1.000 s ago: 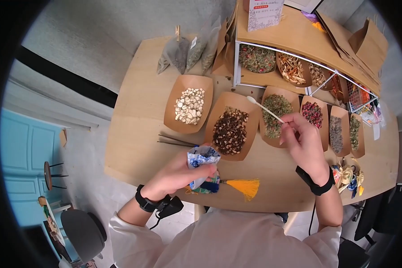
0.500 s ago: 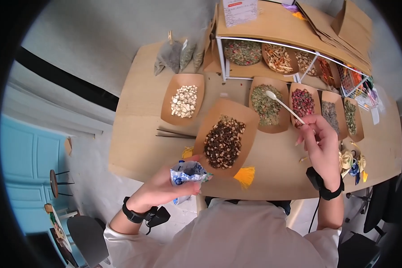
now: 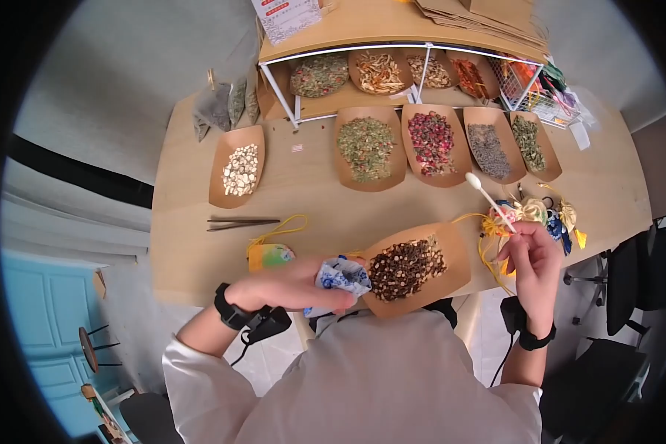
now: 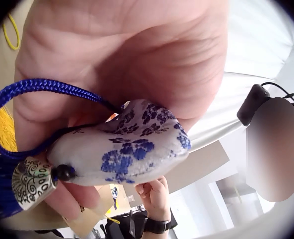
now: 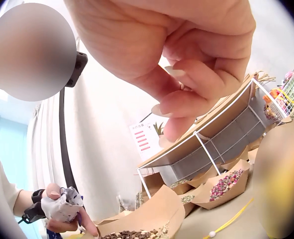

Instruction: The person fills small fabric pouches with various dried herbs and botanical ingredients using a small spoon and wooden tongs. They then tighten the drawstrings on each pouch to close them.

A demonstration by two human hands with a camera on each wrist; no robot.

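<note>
On the table (image 3: 303, 185), near edge: a paper tray (image 3: 457, 255) of dark brown mix (image 3: 407, 268) was between my two hands.
Left hand (image 3: 288, 287): my thumb and fingers were clamped round a blue-and-white pouch (image 3: 343, 274), mouth open and upward, just beside that tray; whether my fingers touched its rim I could not tell.
Pouch trimmings: a blue cord (image 4: 47, 87) looped out, with a silver bead (image 4: 35, 183) and a blue tassel (image 4: 2, 184).
Right hand (image 3: 534, 259): my thumb and fingertips pinched a white spoon (image 3: 488, 198), its bowl end away from me, near some ornaments (image 3: 531, 209).
Beyond my left hand: a yellow-and-green sachet (image 3: 276, 256) and dark sticks (image 3: 243, 223).
Before the shelf (image 3: 385, 26): four trays (image 3: 370, 185) stood in a row.
</note>
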